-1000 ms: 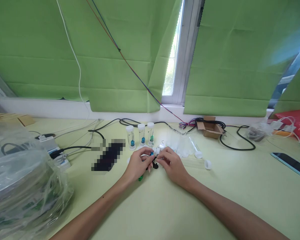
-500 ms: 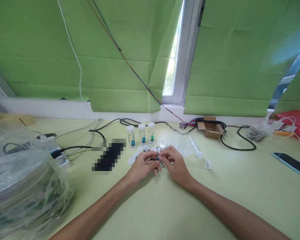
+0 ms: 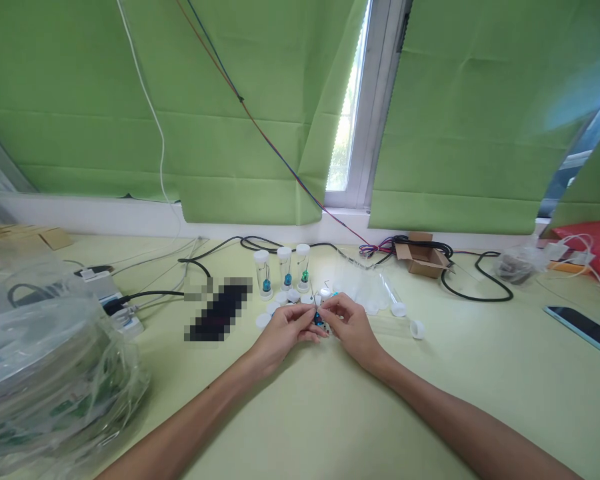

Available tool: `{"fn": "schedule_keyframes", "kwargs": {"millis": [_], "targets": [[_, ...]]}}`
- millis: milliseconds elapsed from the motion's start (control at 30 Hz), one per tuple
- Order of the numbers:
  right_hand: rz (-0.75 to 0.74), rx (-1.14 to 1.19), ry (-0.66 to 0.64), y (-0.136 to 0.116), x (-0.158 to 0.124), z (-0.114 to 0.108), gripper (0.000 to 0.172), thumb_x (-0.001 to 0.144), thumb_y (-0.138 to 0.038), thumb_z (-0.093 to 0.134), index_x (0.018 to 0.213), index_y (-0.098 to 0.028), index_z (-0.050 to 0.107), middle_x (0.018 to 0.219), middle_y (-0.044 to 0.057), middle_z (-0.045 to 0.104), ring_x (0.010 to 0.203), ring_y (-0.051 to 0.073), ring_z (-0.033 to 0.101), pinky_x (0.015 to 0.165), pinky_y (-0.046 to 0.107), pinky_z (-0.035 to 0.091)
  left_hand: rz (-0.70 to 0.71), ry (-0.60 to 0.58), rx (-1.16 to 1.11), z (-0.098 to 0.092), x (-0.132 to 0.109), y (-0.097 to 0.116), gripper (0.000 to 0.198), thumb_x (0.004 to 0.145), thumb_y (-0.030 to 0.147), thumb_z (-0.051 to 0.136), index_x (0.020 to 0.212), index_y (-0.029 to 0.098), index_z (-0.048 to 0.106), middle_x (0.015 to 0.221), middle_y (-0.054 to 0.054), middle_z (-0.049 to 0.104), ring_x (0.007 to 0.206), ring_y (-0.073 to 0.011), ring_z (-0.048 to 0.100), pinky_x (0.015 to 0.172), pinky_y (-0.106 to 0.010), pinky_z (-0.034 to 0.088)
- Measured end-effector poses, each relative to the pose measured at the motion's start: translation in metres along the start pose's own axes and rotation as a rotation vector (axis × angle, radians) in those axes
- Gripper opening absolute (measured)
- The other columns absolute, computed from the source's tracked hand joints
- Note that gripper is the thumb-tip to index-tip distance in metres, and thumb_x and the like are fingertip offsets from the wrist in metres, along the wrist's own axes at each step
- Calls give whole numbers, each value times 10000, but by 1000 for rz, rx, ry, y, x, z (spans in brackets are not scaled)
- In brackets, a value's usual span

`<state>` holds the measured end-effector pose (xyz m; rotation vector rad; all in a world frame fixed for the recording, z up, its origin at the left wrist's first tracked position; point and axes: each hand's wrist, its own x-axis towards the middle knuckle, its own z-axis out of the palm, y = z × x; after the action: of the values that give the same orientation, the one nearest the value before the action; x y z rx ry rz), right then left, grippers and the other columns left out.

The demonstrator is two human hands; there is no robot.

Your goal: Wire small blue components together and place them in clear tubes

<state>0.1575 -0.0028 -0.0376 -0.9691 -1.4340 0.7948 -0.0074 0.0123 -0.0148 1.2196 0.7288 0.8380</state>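
My left hand [image 3: 285,328] and my right hand [image 3: 351,328] meet over the table, fingers pinched. Between them is a small blue piece [image 3: 319,320] with a thin dark wire rising from it. Both hands' fingertips close on the wire just above the blue part; fine detail is too small to make out. Behind the hands stand three clear capped tubes: one with a blue piece [image 3: 266,285] at left, another blue one [image 3: 287,278] in the middle, and a green one [image 3: 305,275] at right. White round caps [image 3: 263,321] lie beside my left hand, and small parts are partly hidden behind my fingers.
Clear plastic tubes [image 3: 391,293] lie behind my right hand, with a white cap ring [image 3: 417,329] to the right. A small cardboard box [image 3: 423,260] and black cables [image 3: 500,298] are at the back. A bagged bundle [image 3: 55,373] fills the left; a phone [image 3: 587,331] lies right.
My fingers have shifted up from the blue piece onto its wire, leaving more of the blue visible below. The left hand's lower fingers have stretched slightly to the right.
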Motion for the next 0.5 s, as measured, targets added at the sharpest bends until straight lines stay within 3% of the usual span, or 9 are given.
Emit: {"fn": "schedule_keyframes", "kwargs": {"millis": [267, 500], "targets": [[262, 246, -39, -7, 0, 4, 314, 718, -474, 752, 762, -199, 608, 546, -56, 495, 447, 82, 371, 404, 220, 271, 9, 25, 43, 3, -1, 0, 332, 773, 443, 718, 886, 132, 725, 834, -79, 682, 686, -139, 630, 660, -256, 521], [331, 302, -29, -10, 1, 8, 356, 670, -489, 783, 742, -192, 601, 513, -64, 480, 443, 77, 362, 395, 213, 262, 8, 91, 4, 5, -1, -2, 292, 763, 429, 722, 778, 137, 710, 633, -24, 621, 569, -96, 537, 544, -214, 429]]}}
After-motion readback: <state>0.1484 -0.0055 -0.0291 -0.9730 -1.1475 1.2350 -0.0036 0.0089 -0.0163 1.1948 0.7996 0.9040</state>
